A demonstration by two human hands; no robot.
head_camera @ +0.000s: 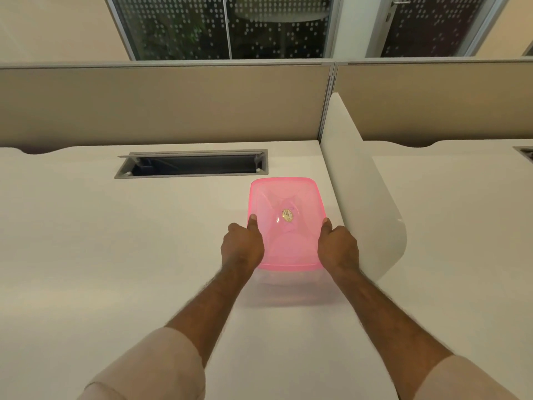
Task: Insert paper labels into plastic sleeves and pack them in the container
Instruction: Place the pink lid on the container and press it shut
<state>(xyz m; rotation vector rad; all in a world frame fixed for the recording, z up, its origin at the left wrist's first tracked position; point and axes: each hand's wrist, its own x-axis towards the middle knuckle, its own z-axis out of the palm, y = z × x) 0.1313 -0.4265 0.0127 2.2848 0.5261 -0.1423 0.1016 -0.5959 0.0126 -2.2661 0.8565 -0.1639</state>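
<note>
Pink-lidded container (284, 223) on bench (115, 241), near right divider (360, 183) — left hand (242, 246) and right hand (338, 246) grip its sides, thumbs on lid edge. Thin plastic — likely light, slightly flexible, slick; best held at rim corners. Labels, sleeves not visible

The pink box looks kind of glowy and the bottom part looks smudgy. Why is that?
In the head view, the pink lid is see-through, so light passes through it and it gleams, with a small glare spot beside its round sticker. The clear container beneath looks smeared and blurry. The left hand and right hand hold the lid's sides. The wide lens bends the desk edges.
</note>
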